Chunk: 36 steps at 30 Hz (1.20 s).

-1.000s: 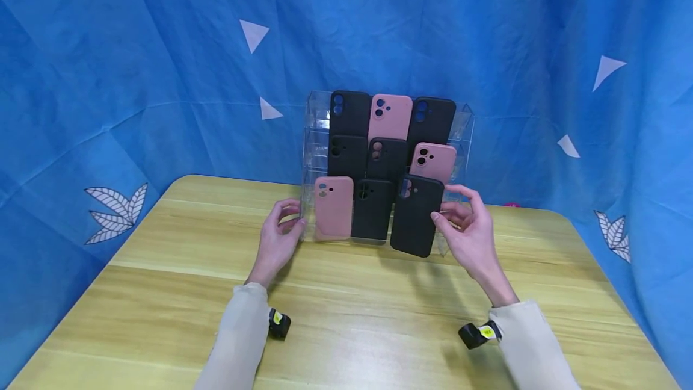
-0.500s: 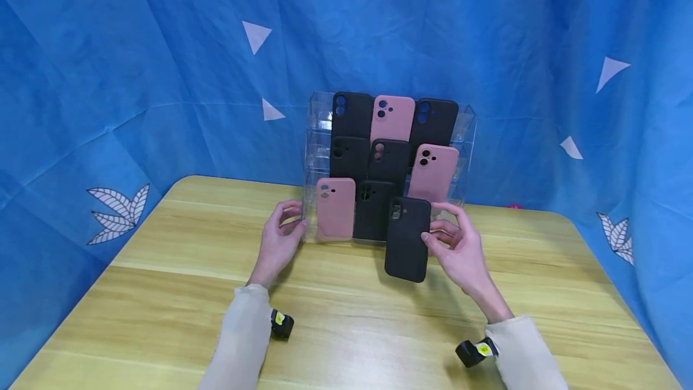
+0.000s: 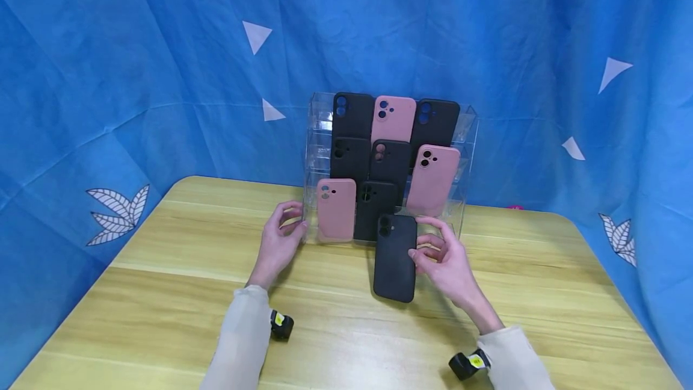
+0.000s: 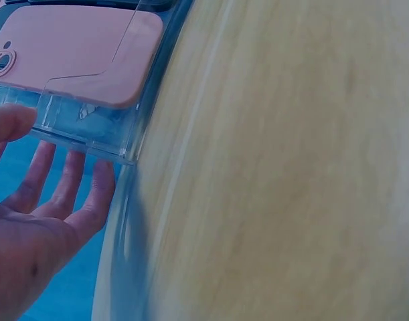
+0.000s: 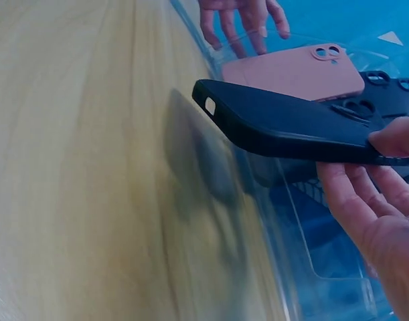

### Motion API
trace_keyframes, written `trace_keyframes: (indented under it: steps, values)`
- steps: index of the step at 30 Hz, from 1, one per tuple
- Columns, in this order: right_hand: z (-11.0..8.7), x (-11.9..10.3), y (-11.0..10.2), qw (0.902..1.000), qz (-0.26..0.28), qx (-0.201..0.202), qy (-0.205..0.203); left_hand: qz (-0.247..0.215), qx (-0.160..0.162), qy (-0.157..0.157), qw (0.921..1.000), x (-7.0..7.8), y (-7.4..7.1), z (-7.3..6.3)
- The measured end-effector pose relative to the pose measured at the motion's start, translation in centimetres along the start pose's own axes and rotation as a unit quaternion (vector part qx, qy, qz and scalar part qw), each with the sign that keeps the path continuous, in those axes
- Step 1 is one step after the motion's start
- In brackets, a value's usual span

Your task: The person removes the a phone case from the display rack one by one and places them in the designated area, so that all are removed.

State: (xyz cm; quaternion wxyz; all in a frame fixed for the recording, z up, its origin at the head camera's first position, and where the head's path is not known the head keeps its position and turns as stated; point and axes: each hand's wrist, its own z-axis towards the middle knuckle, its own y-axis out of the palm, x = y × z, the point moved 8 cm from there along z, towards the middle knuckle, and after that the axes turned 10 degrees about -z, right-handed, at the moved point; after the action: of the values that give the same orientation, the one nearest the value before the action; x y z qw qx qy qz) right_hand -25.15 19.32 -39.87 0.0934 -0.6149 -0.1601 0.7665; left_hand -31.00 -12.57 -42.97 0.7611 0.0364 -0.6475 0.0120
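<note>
My right hand [image 3: 444, 263] pinches a black phone case [image 3: 395, 263] by its right edge, thumb in front and fingers behind. The case stands nearly upright in front of the display stand, raised off the wood with its shadow beneath in the right wrist view. Clear and tiered, the stand [image 3: 318, 152] carries several black and pink phone cases. My left hand [image 3: 277, 245] holds the stand's left side, thumb toward the front, fingertips along the side panel. Lowest at left is a pink case [image 3: 337, 212], with a black case [image 3: 373, 215] beside it; the lowest right spot holds no case.
A wooden table [image 3: 178, 294] spreads around the stand. Behind it hangs a blue cloth [image 3: 189, 65] with white leaf and triangle prints. Small black wrist cameras sit at the cuffs.
My right hand has drawn the black case out of the stand's lowest right spot, toward me, down and to the left. The pink case behind it now shows more fully. My left hand stays put.
</note>
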Motion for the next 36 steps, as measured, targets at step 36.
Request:
trace_keyframes:
  steps: [36]
  values:
    - [-0.4, 0.6, 5.9, 0.9827, -0.145, -0.114, -0.011, -0.001, -0.004, -0.001, 1.0, 0.3, 0.0, -0.1]
